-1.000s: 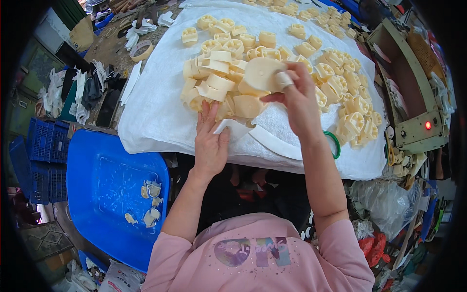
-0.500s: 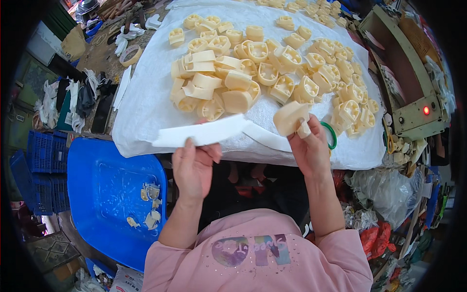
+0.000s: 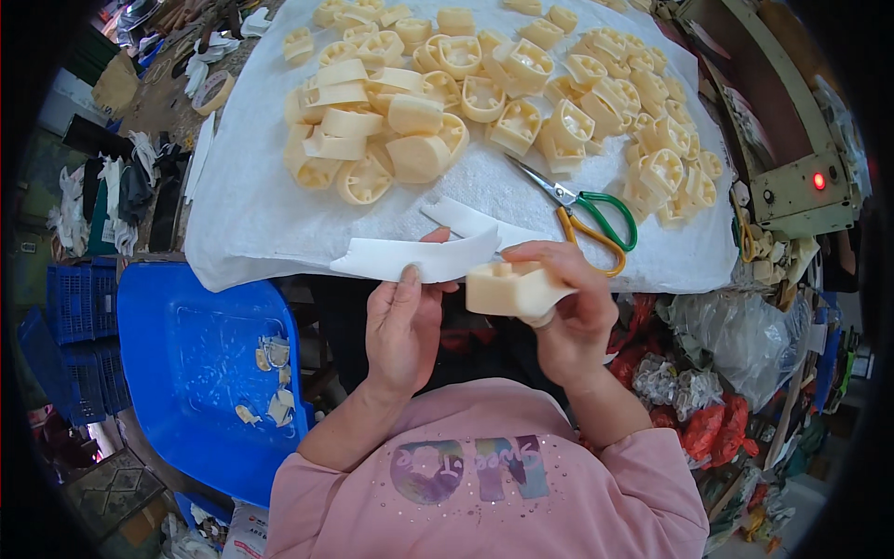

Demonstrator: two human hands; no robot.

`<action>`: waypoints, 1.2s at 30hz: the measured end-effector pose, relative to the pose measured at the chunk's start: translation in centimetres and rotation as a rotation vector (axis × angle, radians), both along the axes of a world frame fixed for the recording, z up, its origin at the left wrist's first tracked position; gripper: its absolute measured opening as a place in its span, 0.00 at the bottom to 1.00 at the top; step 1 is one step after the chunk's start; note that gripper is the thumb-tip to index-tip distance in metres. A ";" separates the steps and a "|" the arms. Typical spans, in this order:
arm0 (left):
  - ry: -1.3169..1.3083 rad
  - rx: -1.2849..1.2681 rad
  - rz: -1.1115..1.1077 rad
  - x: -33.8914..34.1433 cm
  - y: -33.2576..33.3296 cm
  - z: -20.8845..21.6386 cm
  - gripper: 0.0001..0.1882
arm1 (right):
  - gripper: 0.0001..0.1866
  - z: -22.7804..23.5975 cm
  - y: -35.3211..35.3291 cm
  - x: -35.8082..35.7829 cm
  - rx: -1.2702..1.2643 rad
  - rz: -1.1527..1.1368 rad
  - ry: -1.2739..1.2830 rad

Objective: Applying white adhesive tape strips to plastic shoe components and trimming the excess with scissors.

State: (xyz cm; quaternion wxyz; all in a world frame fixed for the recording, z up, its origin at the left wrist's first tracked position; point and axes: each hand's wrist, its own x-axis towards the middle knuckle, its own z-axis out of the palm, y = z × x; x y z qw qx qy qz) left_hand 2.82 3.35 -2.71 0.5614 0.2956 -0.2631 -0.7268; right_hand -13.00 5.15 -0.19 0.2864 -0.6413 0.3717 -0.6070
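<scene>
My left hand point(image 3: 402, 326) pinches a white flexible strip point(image 3: 414, 258) between thumb and fingers, at the near edge of the cloth-covered table. Close to the strip's right end, my right hand point(image 3: 579, 321) grips a cream plastic shoe heel point(image 3: 501, 291), with its smooth curved side facing me. Whether heel and strip touch, I cannot tell. Behind them another white strip point(image 3: 458, 216) lies on the cloth, partly hidden. Scissors point(image 3: 562, 195) with one green and one orange handle loop rest just beyond my right hand, blades pointing away to the left.
Many similar cream heels point(image 3: 419, 158) lie heaped across the white cloth point(image 3: 251, 224). At lower left stands a blue tub point(image 3: 209, 349) with some scraps in it. A metal box with a lit red light point(image 3: 819, 180) borders the right side, above plastic bags point(image 3: 736, 359).
My right hand has brought the heel left and down, close to the strip, and turned it. The scissors now show fully. The table has shifted slightly up and left in view.
</scene>
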 end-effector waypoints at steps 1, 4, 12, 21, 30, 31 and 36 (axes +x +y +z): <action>0.044 0.001 -0.037 -0.2 0.2 0.3 0.23 | 0.22 0.0 0.0 0.3 -0.058 -0.030 0.088; 0.132 -0.032 -0.127 -0.5 0.6 1.5 0.23 | 0.26 -1.3 -1.1 1.1 -0.280 -0.102 0.137; 0.078 -0.094 -0.194 -0.5 0.7 2.3 0.23 | 0.29 -1.7 -1.1 1.3 -0.332 -0.182 0.180; 0.035 -0.114 -0.166 -0.7 1.1 1.9 0.23 | 0.31 -1.4 -1.1 1.1 -0.315 -0.197 0.167; -0.092 -0.158 -0.146 -1.1 1.7 2.2 0.24 | 0.24 -1.9 -1.5 0.6 -0.413 -0.358 0.397; -0.130 -0.191 -0.130 -1.0 1.7 2.1 0.25 | 0.24 -1.8 -1.5 0.6 -0.463 -0.417 0.478; -0.261 -0.307 -0.137 -0.4 0.9 1.2 0.25 | 0.25 -2.8 -1.5 -0.2 -0.382 -0.402 0.534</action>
